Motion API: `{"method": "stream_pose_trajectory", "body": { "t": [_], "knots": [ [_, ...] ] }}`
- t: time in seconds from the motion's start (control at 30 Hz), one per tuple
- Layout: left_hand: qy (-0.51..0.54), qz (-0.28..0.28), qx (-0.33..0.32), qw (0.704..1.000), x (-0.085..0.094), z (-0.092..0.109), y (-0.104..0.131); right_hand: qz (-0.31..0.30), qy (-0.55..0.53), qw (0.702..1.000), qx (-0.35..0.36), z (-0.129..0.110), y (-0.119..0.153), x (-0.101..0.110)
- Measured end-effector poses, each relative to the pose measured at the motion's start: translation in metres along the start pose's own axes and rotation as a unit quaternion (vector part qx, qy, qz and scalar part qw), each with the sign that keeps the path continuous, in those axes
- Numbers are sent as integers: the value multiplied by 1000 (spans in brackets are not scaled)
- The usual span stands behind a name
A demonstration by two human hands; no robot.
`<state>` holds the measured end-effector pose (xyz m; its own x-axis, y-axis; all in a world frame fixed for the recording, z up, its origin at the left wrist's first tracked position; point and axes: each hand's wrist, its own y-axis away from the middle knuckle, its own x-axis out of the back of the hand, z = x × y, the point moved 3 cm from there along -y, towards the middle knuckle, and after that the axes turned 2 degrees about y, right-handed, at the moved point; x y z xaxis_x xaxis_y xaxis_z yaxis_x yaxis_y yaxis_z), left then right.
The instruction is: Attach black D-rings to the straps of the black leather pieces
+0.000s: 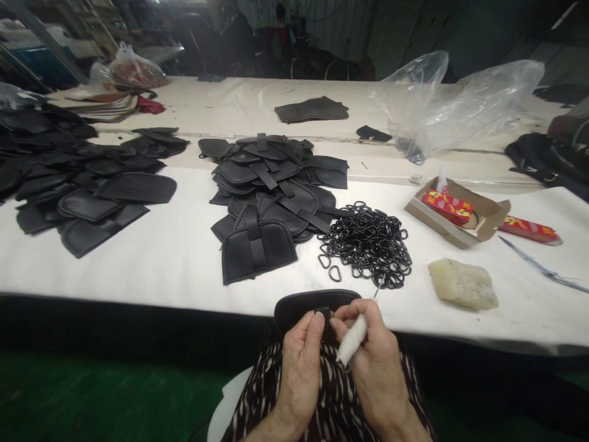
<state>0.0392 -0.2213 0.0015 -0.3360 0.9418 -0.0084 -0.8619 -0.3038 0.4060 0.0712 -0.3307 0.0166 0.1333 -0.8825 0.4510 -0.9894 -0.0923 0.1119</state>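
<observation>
A black leather piece (294, 307) with a rounded edge rests over my lap at the table's front edge. My left hand (301, 362) pinches it near a small black strap. In my right hand (380, 362) is a tool with a white wrapped handle (352, 339), its thin metal tip pointing up and away; the thumb and forefinger are at the strap. Just beyond lies a heap of black D-rings (368, 242). Left of the rings is a pile of black leather pieces with straps (260, 245).
Another black pile (92, 202) is at the left. On the right are a cardboard box (437, 224) with a red packet, a yellowish block (462, 283) and scissors (543, 269). Clear plastic bags (473, 104) lie farther back.
</observation>
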Motion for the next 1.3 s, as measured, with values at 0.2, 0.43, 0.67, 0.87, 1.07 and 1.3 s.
{"method": "stream_pose_trajectory", "body": {
  "t": [0.2,0.43,0.67,0.87,1.07,1.3],
  "knots": [
    [-10,-5,-7,1000,-1,0,1,-18,-18,999,-24,2,-1,-1],
    [-10,-9,2,1000,-1,1,2,-30,-56,997,-48,1,0,-3],
    [139,-49,87,985,1,-4,2,-55,-39,997,-41,4,2,-5],
    [281,-95,184,937,7,-5,1,-65,-19,997,-28,7,5,-4],
    [279,-117,184,935,5,-1,1,-53,10,999,-3,3,8,-1],
    [223,-108,157,956,5,-2,4,-38,17,998,37,9,14,-3]
  ]
}}
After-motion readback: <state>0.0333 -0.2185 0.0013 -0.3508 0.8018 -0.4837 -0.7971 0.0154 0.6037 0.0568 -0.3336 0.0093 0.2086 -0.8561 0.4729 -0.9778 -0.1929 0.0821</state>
